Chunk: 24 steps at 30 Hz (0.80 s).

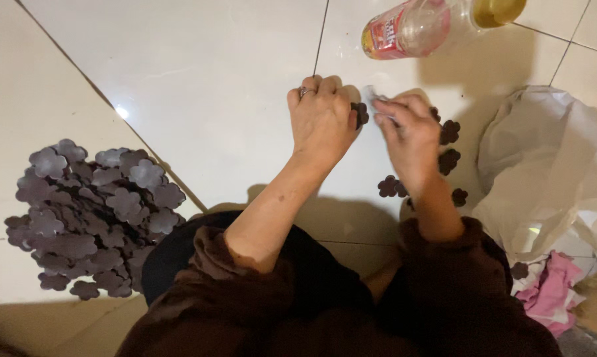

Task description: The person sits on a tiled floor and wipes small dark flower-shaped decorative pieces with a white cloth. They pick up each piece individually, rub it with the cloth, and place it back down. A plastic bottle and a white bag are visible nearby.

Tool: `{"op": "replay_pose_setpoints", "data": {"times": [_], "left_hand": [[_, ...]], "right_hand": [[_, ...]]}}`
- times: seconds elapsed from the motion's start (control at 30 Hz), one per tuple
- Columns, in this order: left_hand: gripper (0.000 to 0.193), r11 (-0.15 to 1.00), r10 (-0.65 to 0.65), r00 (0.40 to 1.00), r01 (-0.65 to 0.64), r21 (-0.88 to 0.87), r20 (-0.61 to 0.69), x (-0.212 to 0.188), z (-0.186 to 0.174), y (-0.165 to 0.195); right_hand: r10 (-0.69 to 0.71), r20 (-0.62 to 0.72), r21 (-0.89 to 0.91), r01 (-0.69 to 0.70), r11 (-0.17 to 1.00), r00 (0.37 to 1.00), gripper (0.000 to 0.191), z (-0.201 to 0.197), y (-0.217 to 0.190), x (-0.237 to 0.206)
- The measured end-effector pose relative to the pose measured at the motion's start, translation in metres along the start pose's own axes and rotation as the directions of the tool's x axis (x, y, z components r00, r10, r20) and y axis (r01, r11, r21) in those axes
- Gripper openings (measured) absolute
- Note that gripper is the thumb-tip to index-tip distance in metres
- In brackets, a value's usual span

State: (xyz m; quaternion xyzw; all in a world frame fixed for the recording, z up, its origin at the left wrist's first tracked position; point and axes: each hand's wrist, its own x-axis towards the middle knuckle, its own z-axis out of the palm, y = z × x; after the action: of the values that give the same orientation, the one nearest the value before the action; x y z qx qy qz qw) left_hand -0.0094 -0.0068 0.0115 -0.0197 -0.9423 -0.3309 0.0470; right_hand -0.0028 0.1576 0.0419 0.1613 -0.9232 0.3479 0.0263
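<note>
Over a white tiled floor, the left hand pinches a dark flower-shaped cutout; the right hand, just beside it, grips something pale and blurred; a heap of cutouts lies well left.

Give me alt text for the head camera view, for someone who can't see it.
Seen from above, a person's left hand pinches a dark flower-shaped piece while the right hand works at it over a white tiled floor. A heap of similar purple pieces lies to the left; a plastic bottle and white bag lie to the right.
</note>
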Motion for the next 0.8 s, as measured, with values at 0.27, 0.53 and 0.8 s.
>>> {"op": "replay_pose_setpoints", "data": {"times": [0.27, 0.53, 0.8], "left_hand": [[0.005, 1.0, 0.018, 0.999, -0.018, 0.005, -0.027, -0.003, 0.0, -0.003], [0.007, 1.0, 0.016, 0.998, -0.015, 0.011, -0.057, -0.003, -0.003, -0.003], [0.007, 1.0, -0.002, 0.999, 0.002, -0.002, -0.033, -0.003, 0.003, -0.005]], "right_hand": [[-0.043, 0.002, -0.203, 0.042, 0.978, 0.999, 0.012, 0.019, -0.023, -0.011], [0.009, 0.026, -0.207, -0.004, 0.978, 1.0, 0.013, 0.013, -0.028, -0.015], [0.049, 0.028, -0.021, -0.049, 0.999, 0.998, 0.02, 0.008, -0.019, -0.007]]}}
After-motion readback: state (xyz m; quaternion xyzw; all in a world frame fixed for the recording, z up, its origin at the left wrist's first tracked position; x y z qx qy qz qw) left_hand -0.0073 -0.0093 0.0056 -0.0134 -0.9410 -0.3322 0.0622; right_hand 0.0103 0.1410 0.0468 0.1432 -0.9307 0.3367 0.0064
